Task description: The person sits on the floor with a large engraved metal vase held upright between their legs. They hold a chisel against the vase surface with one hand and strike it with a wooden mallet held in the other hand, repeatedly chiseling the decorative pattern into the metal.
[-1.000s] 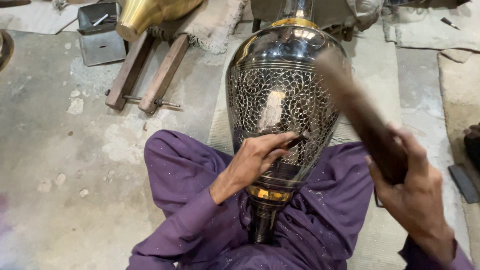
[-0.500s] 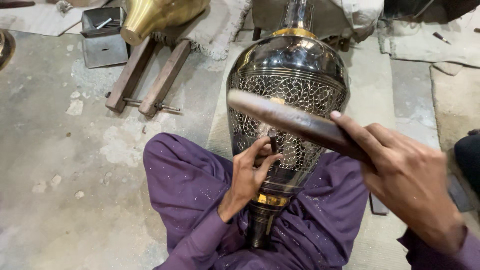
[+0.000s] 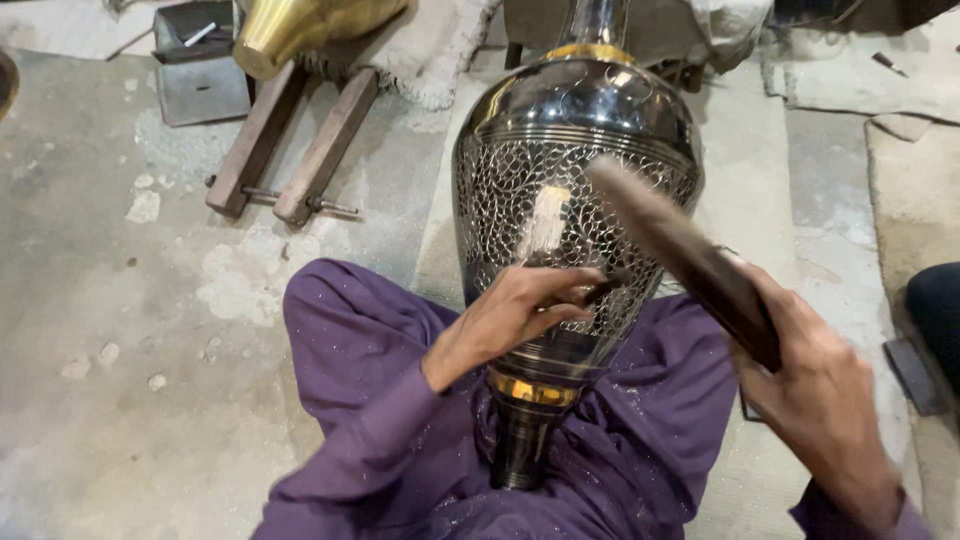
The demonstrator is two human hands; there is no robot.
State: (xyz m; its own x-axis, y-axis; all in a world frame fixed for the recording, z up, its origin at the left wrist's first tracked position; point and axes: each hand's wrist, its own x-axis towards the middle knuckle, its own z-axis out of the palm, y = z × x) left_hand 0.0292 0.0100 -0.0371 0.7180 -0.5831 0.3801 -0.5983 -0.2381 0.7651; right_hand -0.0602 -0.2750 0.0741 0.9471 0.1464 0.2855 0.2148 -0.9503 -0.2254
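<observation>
Left hand (image 3: 520,310) pinches a small chisel (image 3: 600,292) vs the vase (image 3: 575,200), which lies on the lap. Right hand (image 3: 820,400) grips a wooden mallet (image 3: 680,250), raised just right of the vase. Engraving step, prob.; next strike needs the mallet square on the chisel head.

A bare concrete floor (image 3: 120,330), grey and blotched with pale patches and small chips, fills the left side. Toward its far edge lie two wooden bars (image 3: 290,150) joined by metal rods, a flat grey metal tray (image 3: 200,85), and a brass vessel (image 3: 300,25) resting on frayed cloth (image 3: 430,55). Worn mats (image 3: 850,90) cover the right side.
</observation>
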